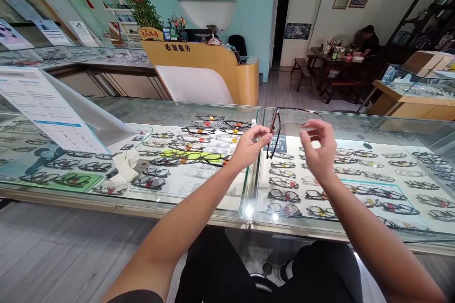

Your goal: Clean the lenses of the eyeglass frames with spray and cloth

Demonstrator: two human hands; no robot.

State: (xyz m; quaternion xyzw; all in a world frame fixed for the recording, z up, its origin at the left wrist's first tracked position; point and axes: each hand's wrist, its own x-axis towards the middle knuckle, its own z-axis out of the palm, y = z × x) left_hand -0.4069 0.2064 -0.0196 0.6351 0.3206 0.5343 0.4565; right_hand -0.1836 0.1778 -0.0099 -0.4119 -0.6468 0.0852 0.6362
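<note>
My left hand point(251, 145) pinches a pair of dark-framed eyeglasses point(273, 127) between thumb and fingers, above the glass counter. The frame stands on edge, and one temple arm stretches to the right. My right hand point(320, 149) hovers near the end of that arm, fingers curled but apart from the thumb, with nothing visible between them. Another dark pair of eyeglasses point(194, 158) lies to the left of my left hand. Farther left, a crumpled pale cloth point(126, 165) rests on the counter.
Under the glass display counter point(227, 217) lie rows of eyeglasses. A folded white sign point(53, 108) stands at the left. Beyond are a wooden reception desk point(247, 80) and a seated person point(370, 42) at a dark table.
</note>
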